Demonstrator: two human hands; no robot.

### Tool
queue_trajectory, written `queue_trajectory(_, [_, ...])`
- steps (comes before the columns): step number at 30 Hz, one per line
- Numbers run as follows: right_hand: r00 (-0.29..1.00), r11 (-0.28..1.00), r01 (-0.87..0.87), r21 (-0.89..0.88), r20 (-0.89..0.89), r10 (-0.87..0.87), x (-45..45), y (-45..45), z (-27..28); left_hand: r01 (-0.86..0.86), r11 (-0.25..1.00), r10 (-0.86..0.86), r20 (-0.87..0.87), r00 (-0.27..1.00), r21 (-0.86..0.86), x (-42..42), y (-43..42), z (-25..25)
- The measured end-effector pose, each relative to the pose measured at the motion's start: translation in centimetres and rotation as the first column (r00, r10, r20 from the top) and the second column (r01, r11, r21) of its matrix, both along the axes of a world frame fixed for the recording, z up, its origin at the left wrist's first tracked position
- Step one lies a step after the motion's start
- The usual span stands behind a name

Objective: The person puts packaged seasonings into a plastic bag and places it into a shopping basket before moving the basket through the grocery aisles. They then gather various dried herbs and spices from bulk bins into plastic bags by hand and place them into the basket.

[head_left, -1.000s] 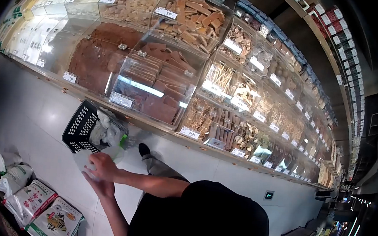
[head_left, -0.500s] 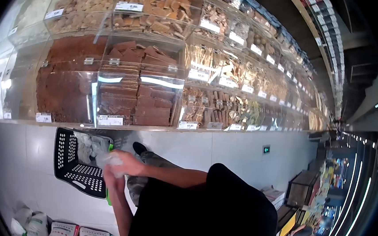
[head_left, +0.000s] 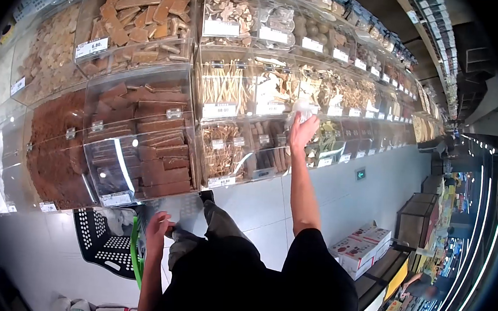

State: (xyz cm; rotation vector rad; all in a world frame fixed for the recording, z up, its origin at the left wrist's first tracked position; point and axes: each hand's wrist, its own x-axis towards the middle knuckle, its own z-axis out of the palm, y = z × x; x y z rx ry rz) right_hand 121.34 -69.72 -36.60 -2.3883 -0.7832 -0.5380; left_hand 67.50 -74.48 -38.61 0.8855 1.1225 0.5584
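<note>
Right hand holds a pale plastic bag up to the clear bins

The plastic bag [head_left: 301, 108] stands out beyond the right hand [head_left: 303, 133], pointing away from the person toward the bins [head_left: 109, 165]. Its long axis runs roughly in line with the forearm, leaning slightly to the left at the top. It is whitish and translucent, crumpled into a small, soft, uneven bundle, brightest at its far end. The outline is blurred, so I cannot tell whether it touches a bin front or hangs just before it.

The right fingers are clamped on the near end of the bag, with the arm stretched nearly straight. In this view the bag lies between pale slices [head_left: 275, 86] in the middle row and dark sticks [head_left: 268, 145] in the row below, overlapping the edge of a white price label [head_left: 311, 109].

The left hand [head_left: 157, 230] is low and well apart from the bag, its fingers loosely bent and slightly spread, with nothing visible in them. It is just beside the green handle [head_left: 135, 246] of a black perforated basket [head_left: 91, 241] on the floor, in which pale bundles [head_left: 114, 220] lie. Above the basket, one bin is filled with stacked reddish-brown slabs [head_left: 163, 166].
</note>
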Motion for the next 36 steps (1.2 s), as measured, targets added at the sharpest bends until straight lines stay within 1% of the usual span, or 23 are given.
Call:
queue_trajectory(2, [0.982, 0.997, -0.044, -0.065, 0.181, 0.055, 2.8, 4.6, 0.7, -0.062, 0.998, 0.061, -0.028, 0.998, -0.028, 1.1, 0.0, 0.7])
queue_trajectory(4, [0.983, 0.989, -0.058, -0.136, 0.166, 0.080, 3.5, 7.5, 0.9, -0.080, 0.996, 0.077, -0.076, 0.994, -0.039, 2.3, -0.2, 0.9])
queue_trajectory(5, [0.967, 0.977, -0.129, -0.169, 0.197, 0.162, 2.7, 7.7, 0.2, -0.115, 0.992, 0.111, -0.089, 0.990, -0.047, 3.2, -0.4, 1.2])
queue_trajectory(6, [0.969, 0.960, -0.150, -0.235, 0.158, 0.190, 1.9, 6.7, -0.5, -0.144, 0.988, 0.138, -0.101, 0.985, -0.055, 3.9, -0.8, 1.4])
queue_trajectory(8, [0.981, 0.956, -0.155, -0.250, 0.080, 0.179, 1.2, 4.0, -2.3, -0.117, 0.991, 0.108, -0.122, 0.987, -0.070, 5.3, -0.9, 1.8])
queue_trajectory(11, [0.965, 0.941, -0.258, -0.220, -0.107, 0.240, 0.6, 1.8, -2.2, -0.123, 0.990, 0.113, -0.134, 0.985, -0.073, 7.0, -0.7, 2.5])
queue_trajectory(12, [0.948, 0.942, -0.305, -0.144, -0.146, 0.284, 1.0, 2.3, -1.8, -0.123, 0.990, 0.113, -0.131, 0.985, -0.065, 7.2, -0.6, 2.6])
queue_trajectory(14, [0.939, 0.939, -0.343, -0.005, -0.015, 0.342, 0.0, 6.2, 1.5, -0.126, 0.991, 0.119, -0.127, 0.985, -0.046, 7.6, -0.2, 2.6])
queue_trajectory(16, [0.910, 0.908, -0.415, -0.058, -0.058, 0.412, -3.1, 10.8, 3.7, -0.152, 0.987, 0.145, -0.138, 0.980, -0.045, 7.7, 0.2, 3.0])
queue_trajectory(18, [0.811, 0.795, -0.582, -0.170, -0.044, 0.584, -8.2, 13.0, 4.2, -0.195, 0.979, 0.186, -0.130, 0.974, -0.058, 7.4, 0.2, 2.8])
queue_trajectory(19, [0.735, 0.709, -0.678, -0.192, -0.158, 0.660, -10.2, 12.6, 3.1, -0.171, 0.985, 0.168, -0.108, 0.980, -0.020, 6.8, -0.2, 2.4])
queue_trajectory(20, [0.691, 0.691, -0.722, -0.036, -0.068, 0.719, -12.8, 11.7, 3.0, -0.183, 0.983, 0.185, -0.109, 0.977, 0.027, 6.0, -0.8, 2.3])
queue_trajectory(22, [0.586, 0.625, -0.758, 0.190, -0.225, 0.779, -18.5, 9.0, 3.5, -0.287, 0.957, 0.288, -0.164, 0.944, 0.028, 4.7, -2.1, 3.6])
queue_trajectory(23, [0.510, 0.638, -0.722, 0.266, -0.418, 0.752, -21.4, 7.5, 3.4, -0.336, 0.940, 0.340, -0.191, 0.921, 0.055, 3.5, -2.9, 3.5])
queue_trajectory(25, [0.310, 0.550, -0.764, 0.338, -0.555, 0.772, -27.5, 4.7, 2.8, -0.424, 0.902, 0.430, -0.225, 0.874, 0.078, 0.9, -5.1, 3.7])
queue_trajectory(26, [0.150, 0.464, -0.790, 0.400, -0.608, 0.780, -30.5, 3.6, 2.9, -0.461, 0.884, 0.466, -0.233, 0.854, 0.081, 0.0, -6.0, 3.9])
queue_trajectory(27, [-0.108, 0.330, -0.826, 0.456, -0.704, 0.702, -33.3, 2.6, 3.8, -0.542, 0.837, 0.545, -0.219, 0.810, 0.078, -1.1, -7.0, 3.8])
queue_trajectory(28, [-0.138, 0.206, -0.890, 0.407, -0.671, 0.729, -36.7, 1.6, 4.0, -0.614, 0.784, 0.617, -0.222, 0.755, 0.089, -2.5, -8.0, 3.5])
queue_trajectory(30, [-0.320, -0.066, -0.914, 0.400, -0.610, 0.725, -42.3, -0.9, 2.9, -0.725, 0.681, 0.727, -0.213, 0.653, 0.101, -5.4, -9.8, 2.9])
queue_trajectory(31, [-0.376, -0.152, -0.916, 0.372, -0.664, 0.647, -44.9, -2.0, 2.4, -0.781, 0.611, 0.789, -0.179, 0.588, 0.128, -7.0, -10.2, 3.3])
queue_trajectory(33, [-0.438, -0.338, -0.897, 0.285, -0.679, 0.590, -50.7, -4.2, 1.3, -0.815, 0.535, 0.837, -0.272, 0.475, 0.223, -11.1, -11.9, 2.2])
queue_trajectory(34, [-0.477, -0.474, -0.860, 0.188, -0.624, 0.618, -53.6, -5.0, 0.5, -0.816, 0.508, 0.850, -0.316, 0.422, 0.275, -13.4, -12.8, 1.7])
queue_trajectory(36, [-0.608, -0.632, -0.767, 0.111, -0.442, 0.660, -59.2, -6.3, -1.2, -0.898, 0.384, 0.910, -0.255, 0.328, 0.216, -18.0, -14.4, 1.0])
